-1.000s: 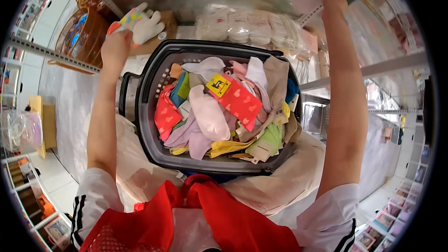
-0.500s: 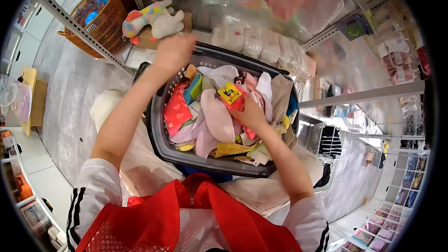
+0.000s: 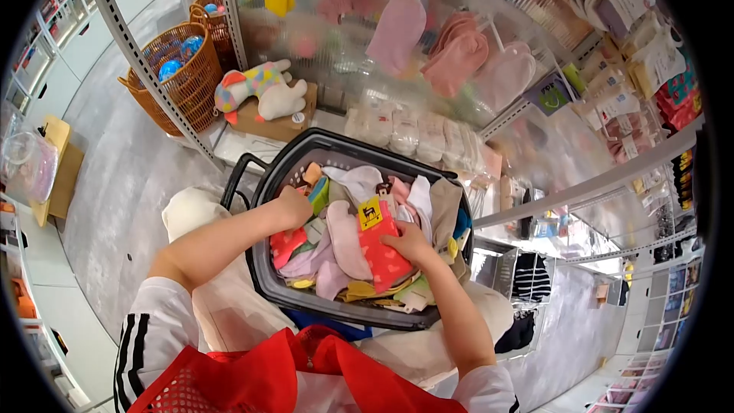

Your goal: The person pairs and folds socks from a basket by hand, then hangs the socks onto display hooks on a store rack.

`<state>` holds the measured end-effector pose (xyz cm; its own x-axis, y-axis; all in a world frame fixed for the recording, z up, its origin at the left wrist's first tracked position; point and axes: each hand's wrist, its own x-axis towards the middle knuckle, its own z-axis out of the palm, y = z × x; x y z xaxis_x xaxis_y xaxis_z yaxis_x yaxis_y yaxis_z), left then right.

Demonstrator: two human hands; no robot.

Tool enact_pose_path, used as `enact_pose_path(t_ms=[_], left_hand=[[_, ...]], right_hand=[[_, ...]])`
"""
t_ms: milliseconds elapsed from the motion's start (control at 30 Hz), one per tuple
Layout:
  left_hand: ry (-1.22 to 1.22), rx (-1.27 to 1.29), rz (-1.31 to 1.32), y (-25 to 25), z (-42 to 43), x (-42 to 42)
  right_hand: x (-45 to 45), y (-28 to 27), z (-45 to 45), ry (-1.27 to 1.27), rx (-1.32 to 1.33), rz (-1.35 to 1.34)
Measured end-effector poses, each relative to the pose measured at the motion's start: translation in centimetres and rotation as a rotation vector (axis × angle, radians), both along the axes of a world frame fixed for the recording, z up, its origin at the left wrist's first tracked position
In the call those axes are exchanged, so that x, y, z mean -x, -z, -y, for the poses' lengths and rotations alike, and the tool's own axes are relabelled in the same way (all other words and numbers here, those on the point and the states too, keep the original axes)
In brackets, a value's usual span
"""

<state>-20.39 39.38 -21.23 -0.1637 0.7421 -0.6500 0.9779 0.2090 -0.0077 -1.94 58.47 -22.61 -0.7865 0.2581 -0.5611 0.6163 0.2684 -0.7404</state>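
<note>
A dark grey basket (image 3: 264, 279) full of socks rests between my knees. My right hand (image 3: 410, 245) grips the edge of a coral-red sock with pink hearts (image 3: 380, 254), which has a yellow label (image 3: 371, 214) showing a black animal. My left hand (image 3: 294, 209) is closed inside the basket at its left side, beside a green-and-blue sock (image 3: 318, 195). Its fingertips are hidden. Just below that hand lies a second red heart sock (image 3: 287, 245). A pale pink sock (image 3: 348, 241) lies between my hands.
A plush toy (image 3: 260, 95) sits on a cardboard box behind the basket. Wicker baskets (image 3: 180, 76) with blue balls stand at the upper left. Packaged goods (image 3: 417, 134) line the shelf, and pink socks (image 3: 455, 53) hang above. A metal rail (image 3: 585, 180) crosses the right side.
My left hand has come down from above the basket's back left rim into the socks. The red heart sock at my right hand now shows more fully. The view has shifted.
</note>
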Motion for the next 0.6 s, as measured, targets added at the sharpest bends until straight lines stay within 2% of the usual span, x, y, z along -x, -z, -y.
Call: enact_pose_path(t_ms=[67, 100, 200, 233, 300, 400, 467, 500, 600], left_hand=[[0.011, -0.030, 0.086, -1.7, -0.1, 0.6], [0.001, -0.131, 0.214, -1.9, -0.4, 1.5], [-0.044, -0.758, 0.427, -4.0, -1.1, 2.8], [-0.257, -0.812, 0.655, -5.8, -1.2, 2.5], [-0.651, -0.846, 1.178, -6.4, -1.7, 2.4], [-1.069, -1.023, 1.675, -5.7, -1.7, 1.1], [-1.098, -1.047, 1.768, -4.8, -1.8, 0.8], [-1.113, -1.059, 1.814, -4.3, -1.8, 0.7], [-1.177, -1.056, 1.943, -3.4, -2.2, 0.5]], right_hand=[[0.1, -2.2, -0.1, 0.074, 0.229, -0.110], [0.1, -4.0, -0.2, 0.143, 0.384, -0.191], [-0.7, -7.8, -0.2, 0.366, 0.807, -0.508], [-1.0, -7.5, -0.6, 0.426, 0.873, -0.600], [-1.4, -7.1, -1.2, 0.454, 0.938, -0.701], [-2.1, -7.0, -1.3, 0.483, 1.008, -0.775], [-2.2, -5.9, -1.2, 0.580, 1.097, -0.796], [-2.1, -5.6, -0.9, 0.664, 1.047, -0.750], [-1.4, -6.4, -0.2, 0.708, 1.055, -0.726]])
